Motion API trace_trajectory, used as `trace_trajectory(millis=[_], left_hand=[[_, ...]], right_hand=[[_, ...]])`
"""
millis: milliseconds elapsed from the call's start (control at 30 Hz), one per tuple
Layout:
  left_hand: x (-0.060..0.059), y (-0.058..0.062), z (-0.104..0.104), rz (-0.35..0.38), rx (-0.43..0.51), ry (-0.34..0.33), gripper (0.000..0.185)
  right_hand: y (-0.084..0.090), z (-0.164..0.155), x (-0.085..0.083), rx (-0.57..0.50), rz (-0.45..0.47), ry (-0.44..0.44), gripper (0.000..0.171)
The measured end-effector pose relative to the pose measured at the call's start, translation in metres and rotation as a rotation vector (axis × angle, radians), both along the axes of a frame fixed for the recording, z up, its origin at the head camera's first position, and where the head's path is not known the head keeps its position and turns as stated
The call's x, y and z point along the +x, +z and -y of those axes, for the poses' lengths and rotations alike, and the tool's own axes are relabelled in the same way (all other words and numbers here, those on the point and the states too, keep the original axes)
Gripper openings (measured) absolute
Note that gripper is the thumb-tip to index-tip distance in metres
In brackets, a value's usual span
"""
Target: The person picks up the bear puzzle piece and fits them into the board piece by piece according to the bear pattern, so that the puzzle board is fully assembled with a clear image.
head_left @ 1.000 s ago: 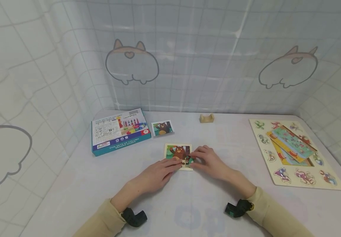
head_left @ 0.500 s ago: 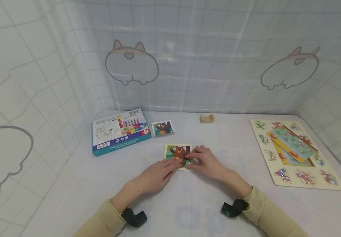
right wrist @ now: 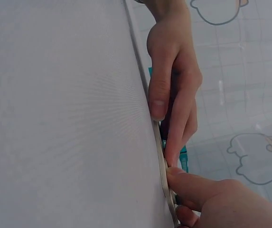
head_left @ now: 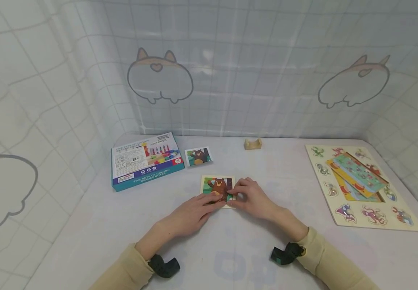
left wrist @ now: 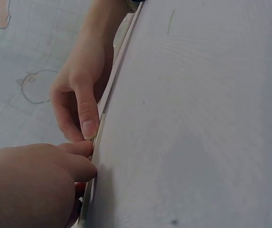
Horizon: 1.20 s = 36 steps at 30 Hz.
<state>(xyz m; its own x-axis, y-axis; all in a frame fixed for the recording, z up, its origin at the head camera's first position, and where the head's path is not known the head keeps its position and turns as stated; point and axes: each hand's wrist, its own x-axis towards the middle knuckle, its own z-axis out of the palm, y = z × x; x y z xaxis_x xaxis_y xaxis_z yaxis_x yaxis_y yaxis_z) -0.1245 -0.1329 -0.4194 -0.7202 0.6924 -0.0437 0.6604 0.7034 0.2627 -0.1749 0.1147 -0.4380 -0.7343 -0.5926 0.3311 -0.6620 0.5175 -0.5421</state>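
Fingertips [head_left: 230, 191] of the right hand [head_left: 254, 199] are curled down onto the lower right part of the bear puzzle [head_left: 217, 188], where a small piece appears to be pinched, though the piece itself is too hidden to be told apart. The left hand [head_left: 190, 213] is laid flat with straight fingers, its tips pressed on the puzzle's lower edge, touching the right hand's fingertips. In the wrist views the thin puzzle board [right wrist: 163, 166] is seen edge-on, lying flat on the table [head_left: 252, 249] with fingers of both hands met at its rim [left wrist: 97, 142]. The puzzle is placed near the middle of the table, just beyond the hands. At 11 o'clock from it a small bear picture card [head_left: 198, 156] is found, and further toward 10 o'clock a blue boxed toy set [head_left: 146, 160] is lain flat. At 1 o'clock, near the wall, a small wooden block [head_left: 253, 143] is stood. Well apart at 3 o'clock, a large peg puzzle board [head_left: 361, 209] is set down, with further flat boards [head_left: 357, 175] stacked on it.
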Motion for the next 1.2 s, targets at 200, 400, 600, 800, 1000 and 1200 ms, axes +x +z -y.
trace_trajectory(millis=[200,400,600,800,1000,1200], left_hand=[[0.0,0.0016,-0.0006,-0.026,-0.022,-0.023,0.051],[-0.0005,-0.0002,-0.0009,-0.042,-0.041,-0.029,0.052],[0.0001,-0.001,-0.0017,-0.051,-0.056,-0.051,0.051],[0.0004,0.0001,-0.0022,-0.05,-0.039,-0.046,0.051],[-0.0001,-0.0018,-0.0029,-0.031,-0.007,-0.028,0.049],[0.0007,-0.0019,-0.0036,-0.031,0.001,-0.027,0.047]], right_hand=[[-0.0002,0.0006,-0.0001,0.004,0.004,-0.012,0.028],[0.0006,0.0009,-0.0003,0.022,0.006,-0.016,0.029],[0.004,0.0012,0.0003,0.028,-0.002,0.001,0.028],[0.0063,0.0017,0.001,0.024,-0.014,0.02,0.025],[0.0057,0.0014,0.0012,0.022,-0.014,0.027,0.022],[0.0041,0.0008,0.0011,0.019,-0.029,0.027,0.022]])
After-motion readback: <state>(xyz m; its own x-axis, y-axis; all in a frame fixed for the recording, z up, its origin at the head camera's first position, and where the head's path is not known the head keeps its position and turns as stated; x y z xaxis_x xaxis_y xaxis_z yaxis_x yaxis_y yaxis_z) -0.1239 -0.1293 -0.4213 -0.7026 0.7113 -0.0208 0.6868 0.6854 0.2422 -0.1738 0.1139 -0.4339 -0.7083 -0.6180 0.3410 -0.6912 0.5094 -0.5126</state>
